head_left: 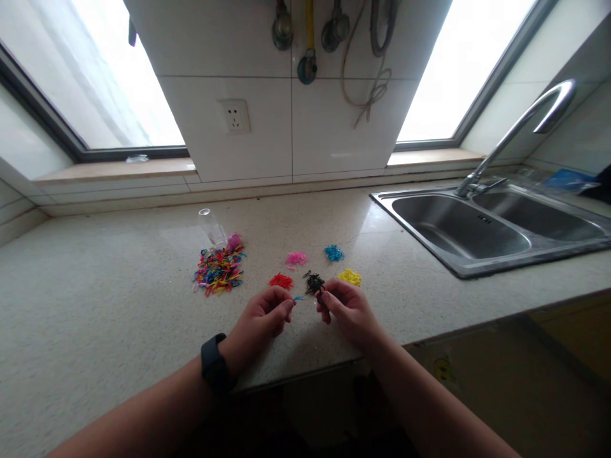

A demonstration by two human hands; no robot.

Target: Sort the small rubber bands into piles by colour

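Lower centre: left hand (265, 316) pinches blue band (298, 298); right hand (351, 310) pinches dark band (321, 295) at black pile (314, 282) — knuckles brushing nearby red pile (280, 280) could mix colours.

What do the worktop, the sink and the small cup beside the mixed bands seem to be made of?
Worktop: probably stone or a stone-like composite, smooth, pale and finely speckled.
Sink: metal, likely stainless steel, from its grey sheen.
Cup: clear and glossy; plastic or glass, the look does not settle which.
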